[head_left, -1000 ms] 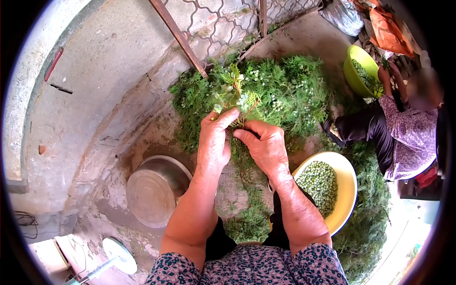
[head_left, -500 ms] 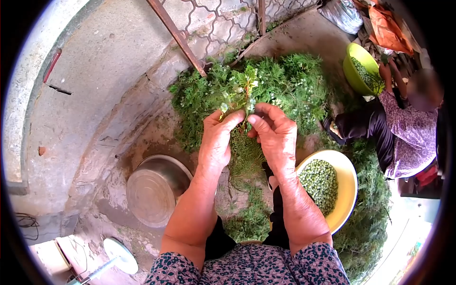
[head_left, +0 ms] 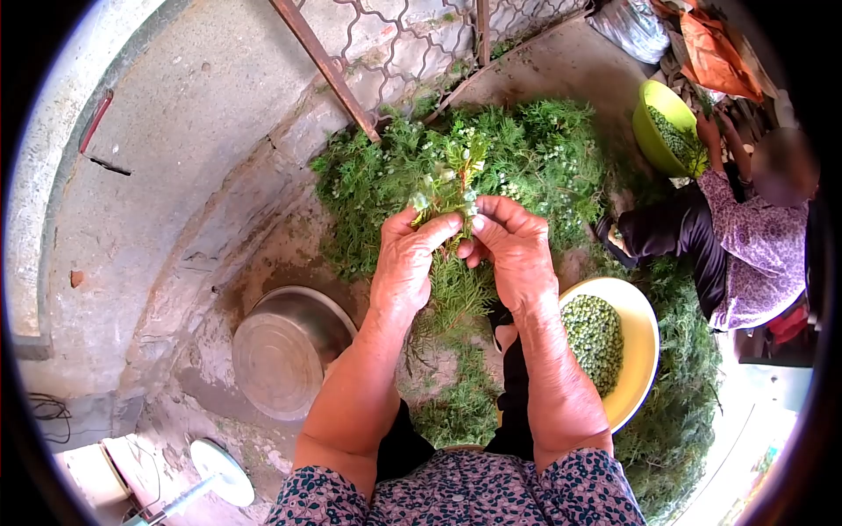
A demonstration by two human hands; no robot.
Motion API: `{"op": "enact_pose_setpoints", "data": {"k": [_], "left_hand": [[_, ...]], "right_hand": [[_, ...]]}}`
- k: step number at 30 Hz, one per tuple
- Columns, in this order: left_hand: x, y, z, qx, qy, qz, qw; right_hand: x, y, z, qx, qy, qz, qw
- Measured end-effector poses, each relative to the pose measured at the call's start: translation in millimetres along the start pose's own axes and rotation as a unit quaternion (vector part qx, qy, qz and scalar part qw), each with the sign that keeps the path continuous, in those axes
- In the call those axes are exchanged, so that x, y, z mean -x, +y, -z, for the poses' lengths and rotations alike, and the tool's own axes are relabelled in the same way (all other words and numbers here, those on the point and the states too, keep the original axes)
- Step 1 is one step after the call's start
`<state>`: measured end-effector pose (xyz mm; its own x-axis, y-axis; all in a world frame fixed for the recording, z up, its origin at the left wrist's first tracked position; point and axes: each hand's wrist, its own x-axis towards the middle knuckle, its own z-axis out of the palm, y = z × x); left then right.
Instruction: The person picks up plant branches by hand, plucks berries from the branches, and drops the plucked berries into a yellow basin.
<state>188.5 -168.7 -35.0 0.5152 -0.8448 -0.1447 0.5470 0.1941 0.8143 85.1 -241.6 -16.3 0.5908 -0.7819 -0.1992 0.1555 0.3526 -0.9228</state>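
Between my hands stands a leafy evergreen sprig [head_left: 463, 171] with pale green seed cones on it. My left hand [head_left: 410, 254] is closed on the sprig, thumb and forefinger pinching its stem. On the other side, my right hand [head_left: 513, 245] is closed too, its thumb and forefinger at a pale cone beside the stem; the fingertips partly cover it. Below and beyond my hands lies a heap of green branches [head_left: 553, 167] dotted with similar cones. By my right forearm is a yellow basin [head_left: 645, 342] holding many picked green cones [head_left: 595, 337].
A metal pot [head_left: 281, 355] lies tilted at my left. At the right, another person [head_left: 759, 237] sits by a lime-green basin [head_left: 651, 145] of cones. A metal lattice [head_left: 395, 44] borders the heap's far side. A white fan-like stand [head_left: 224, 473] is at lower left.
Both hands have shifted slightly, the right a little to the right. The sprig is still held between them. The other person's hands have moved slightly near the lime-green basin.
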Motion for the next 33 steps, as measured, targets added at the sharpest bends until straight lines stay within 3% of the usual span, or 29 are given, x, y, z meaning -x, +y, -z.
{"op": "enact_pose_setpoints", "data": {"k": [10,13,17,26,30,32,33], "left_hand": [[-1,1,-3,0.001,0.038,-0.011,0.999],[-1,3,-5,-0.037,0.046,-0.023,0.998],[0,2,-4,-0.088,0.049,-0.023,0.995],[2,1,-9,-0.040,0.052,-0.009,0.998],[3,1,-7,-0.036,0.031,-0.019,0.999],[3,4,-8,-0.041,0.021,-0.015,0.999],[4,4,-8,-0.033,0.024,-0.009,0.999]], "right_hand": [[-3,-8,11,-0.164,-0.076,-0.072,0.981],[-5,-7,11,-0.192,-0.051,-0.079,0.977],[-2,-8,5,-0.115,-0.023,-0.058,0.991],[-2,-8,5,-0.038,-0.019,-0.039,0.998],[-4,-8,12,-0.041,-0.036,-0.069,0.996],[-6,-5,15,-0.169,-0.073,-0.133,0.974],[-7,-3,17,-0.169,-0.073,-0.133,0.974]]}}
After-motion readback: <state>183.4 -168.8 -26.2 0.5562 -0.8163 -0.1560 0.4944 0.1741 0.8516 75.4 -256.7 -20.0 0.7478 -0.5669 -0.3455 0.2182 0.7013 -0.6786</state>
